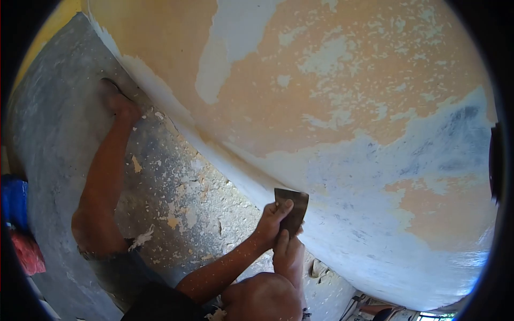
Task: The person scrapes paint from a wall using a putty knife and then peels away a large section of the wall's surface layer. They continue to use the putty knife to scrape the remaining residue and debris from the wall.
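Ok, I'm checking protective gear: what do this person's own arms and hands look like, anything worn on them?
No gloves and no sleeves in view: the left hand and right hand are bare, with no watch or ring to be seen. Pale flecks of dust speckle the left forearm.

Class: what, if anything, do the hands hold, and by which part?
A scraper, gripped at its lower end by the left hand, the right hand just beneath; the blade end is free.
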`<act>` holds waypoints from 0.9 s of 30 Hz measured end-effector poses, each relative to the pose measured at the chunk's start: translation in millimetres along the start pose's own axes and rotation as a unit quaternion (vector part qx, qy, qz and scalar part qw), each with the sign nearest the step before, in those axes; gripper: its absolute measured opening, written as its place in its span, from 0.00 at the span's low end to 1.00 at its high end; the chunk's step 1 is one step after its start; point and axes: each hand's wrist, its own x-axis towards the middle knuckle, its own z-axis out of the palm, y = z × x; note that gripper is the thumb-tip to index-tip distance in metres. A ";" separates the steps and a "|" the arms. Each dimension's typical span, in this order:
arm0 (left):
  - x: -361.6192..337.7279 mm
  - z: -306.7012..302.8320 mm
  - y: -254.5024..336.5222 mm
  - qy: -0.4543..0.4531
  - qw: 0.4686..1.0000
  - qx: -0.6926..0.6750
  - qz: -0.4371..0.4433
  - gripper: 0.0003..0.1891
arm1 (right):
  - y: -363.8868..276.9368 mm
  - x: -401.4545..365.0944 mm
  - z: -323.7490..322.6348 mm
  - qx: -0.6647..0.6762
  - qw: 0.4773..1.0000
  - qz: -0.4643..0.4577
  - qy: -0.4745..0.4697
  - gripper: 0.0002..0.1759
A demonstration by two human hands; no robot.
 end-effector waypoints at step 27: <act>12.1 13.6 40.7 -0.043 0.995 0.016 0.091 0.19 | -31.1 23.2 -10.8 -0.051 0.995 0.029 -0.078 0.17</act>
